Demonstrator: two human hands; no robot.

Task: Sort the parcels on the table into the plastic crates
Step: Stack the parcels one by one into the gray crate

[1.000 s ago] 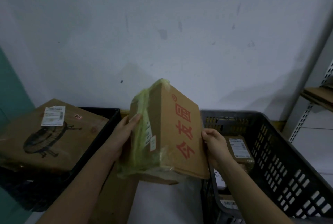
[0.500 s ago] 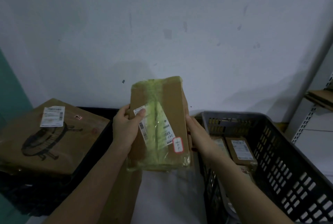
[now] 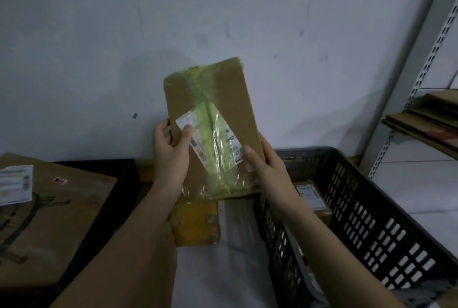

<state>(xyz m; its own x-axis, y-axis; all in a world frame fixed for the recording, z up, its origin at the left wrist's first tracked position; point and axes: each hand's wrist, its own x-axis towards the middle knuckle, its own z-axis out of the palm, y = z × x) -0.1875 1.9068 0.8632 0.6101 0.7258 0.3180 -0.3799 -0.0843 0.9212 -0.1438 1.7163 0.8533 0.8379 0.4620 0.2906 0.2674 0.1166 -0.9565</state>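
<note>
Brown cardboard wrapped in greenish clear tape, the parcel (image 3: 210,129) was held up in front of the wall, above the gap between the two crates, its white shipping label (image 3: 209,140) now facing the person. A second earlier the broad side with red printed characters had faced out; the box had been turned round so the label side came forward. I took that as a check of the address before choosing a crate, so the sorting of this one was not yet done.

The left hand (image 3: 171,156) gripped the parcel's left edge, thumb pressed on the label's corner. The right hand (image 3: 266,166) held the lower right edge, thumb on the front face and fingers behind.

Below it, a yellowish packet (image 3: 195,223) lay on the pale counter (image 3: 223,270). To the right stood a black slotted crate (image 3: 371,211) with a small labelled box (image 3: 313,200) inside. To the left, a big flat carton (image 3: 54,221) rested across the other black crate (image 3: 124,183). Flattened cardboard (image 3: 426,121) sat on a metal shelf at the far right.
</note>
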